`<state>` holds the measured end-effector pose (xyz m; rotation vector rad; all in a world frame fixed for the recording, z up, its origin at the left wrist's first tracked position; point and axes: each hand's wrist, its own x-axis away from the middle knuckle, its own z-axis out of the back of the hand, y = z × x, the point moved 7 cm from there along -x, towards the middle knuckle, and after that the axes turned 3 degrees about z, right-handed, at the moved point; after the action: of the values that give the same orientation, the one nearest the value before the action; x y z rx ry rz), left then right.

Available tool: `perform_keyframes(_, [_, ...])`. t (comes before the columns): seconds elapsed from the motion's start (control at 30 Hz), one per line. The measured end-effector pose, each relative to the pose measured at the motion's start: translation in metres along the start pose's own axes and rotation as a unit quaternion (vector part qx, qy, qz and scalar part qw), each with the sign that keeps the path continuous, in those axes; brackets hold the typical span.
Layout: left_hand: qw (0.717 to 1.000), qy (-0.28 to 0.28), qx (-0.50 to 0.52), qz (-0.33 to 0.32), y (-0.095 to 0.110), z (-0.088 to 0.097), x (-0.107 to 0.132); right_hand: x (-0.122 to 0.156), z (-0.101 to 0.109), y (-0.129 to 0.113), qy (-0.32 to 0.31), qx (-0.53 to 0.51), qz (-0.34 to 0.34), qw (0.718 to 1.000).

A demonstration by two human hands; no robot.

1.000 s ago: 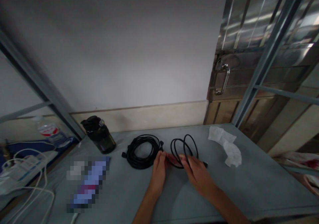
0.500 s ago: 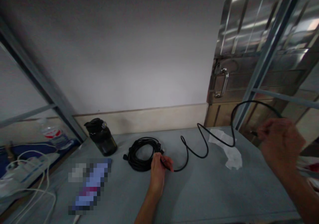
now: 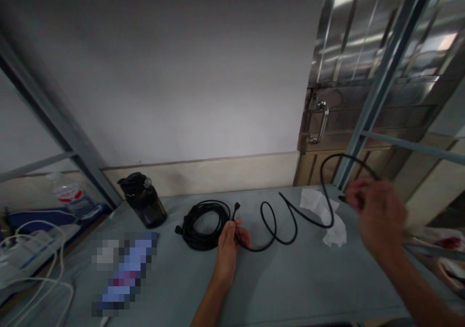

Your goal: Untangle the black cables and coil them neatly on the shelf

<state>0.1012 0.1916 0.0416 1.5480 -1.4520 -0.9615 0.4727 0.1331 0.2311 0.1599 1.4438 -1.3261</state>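
A black cable [image 3: 267,242] runs in loose waves between my two hands, over the grey-blue tabletop. My left hand [image 3: 232,240] is closed on it near one end, with a small plug [image 3: 237,206] sticking up above the fingers. Just left of that hand lies a coiled bundle of black cable [image 3: 194,240], its own connector at the left side. My right hand [image 3: 378,210], blurred by motion, is raised at the right and closed round the cable's other part; a dark tip shows by its fingers.
A black bottle [image 3: 143,201] stands at the back left, near a pixelated blue item [image 3: 127,271]. Crumpled white tissue [image 3: 336,230] lies right of the cable. At far left are a power strip [image 3: 39,254] with white cords and a plastic bottle [image 3: 72,196]. Metal posts [image 3: 378,94] rise on both sides.
My right hand has moved left, towards my left hand, and the cable between them sags into rounder loops. The plug above my left hand now stands up clearly. The view has shifted slightly.
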Motion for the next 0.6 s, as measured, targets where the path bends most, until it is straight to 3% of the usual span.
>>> perform_keyframes(0.03, [1.000,0.005,0.002,0.003,-0.001,0.001,0.000,0.020,-0.021,-0.009,-0.028,-0.047,-0.002,0.998])
perform_keyframes(0.1, [1.000,0.011,0.003,0.013,-0.003,0.002,-0.001,0.063,-0.071,-0.033,-0.158,-0.101,0.026,0.982])
perform_keyframes(0.2, [1.000,0.010,-0.008,0.020,-0.004,0.003,-0.001,0.131,-0.131,-0.065,-0.303,-0.110,0.095,0.942])
perform_keyframes(0.27, [1.000,0.007,-0.018,0.017,-0.003,0.004,0.000,0.169,-0.157,-0.079,-0.341,-0.083,0.147,0.925])
perform_keyframes(0.4, [0.999,-0.001,-0.035,0.020,0.002,0.003,0.003,0.211,-0.184,-0.088,-0.349,-0.026,0.207,0.913])
perform_keyframes(0.6, [0.996,-0.014,-0.084,0.012,0.014,-0.006,0.009,0.219,-0.199,-0.083,-0.361,0.028,0.231,0.903])
